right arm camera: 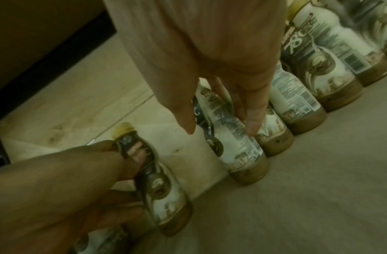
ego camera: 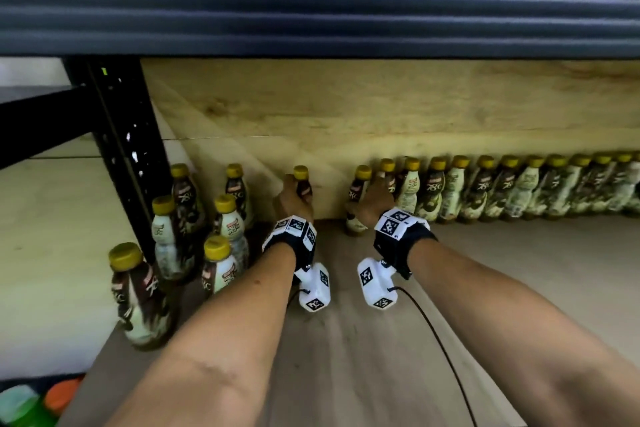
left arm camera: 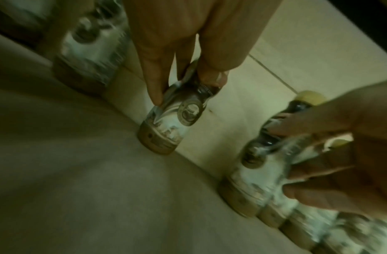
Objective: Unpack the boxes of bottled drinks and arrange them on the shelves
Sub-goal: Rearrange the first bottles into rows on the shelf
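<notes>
The brown and cream labels of the yellow-capped bottles (ego camera: 505,189) in the row on the right and of the loose bottles (ego camera: 230,224) on the left carry "78°C" in large writing, while the smaller print and the barcodes are too blurred to read.

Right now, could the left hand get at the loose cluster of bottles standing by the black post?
Probably yes. The left hand grips a bottle at the back wall; the cluster of bottles stands just left of it, nothing between, but the hand must let go first.
</notes>
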